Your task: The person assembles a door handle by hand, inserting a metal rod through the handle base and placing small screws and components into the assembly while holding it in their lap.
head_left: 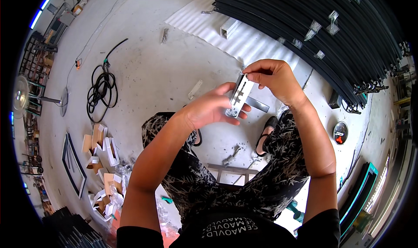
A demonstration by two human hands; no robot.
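In front of my knees I hold a long silver metal plate [242, 93] with dark slots and cut-outs, tilted, its upper end leaning right. It looks like part of a door lock. My left hand [213, 105] wraps round it from the left and below, with fingertips showing past its lower right edge. At the upper end, thumb and fingers of my right hand [271, 77] are pinched together against the plate; whether they also hold something small cannot be seen. A flat grey metal bar [257, 104] sticks out to the right behind the plate; how it is joined is hidden.
A stack of long black profiles [305, 26] lies on white foam sheeting at the upper right. Coiled black hose [102, 91] rests on the floor at left, above opened cardboard boxes [104, 182]. A round bowl [340, 132] stands at right, a pedestal fan [26, 93] far left.
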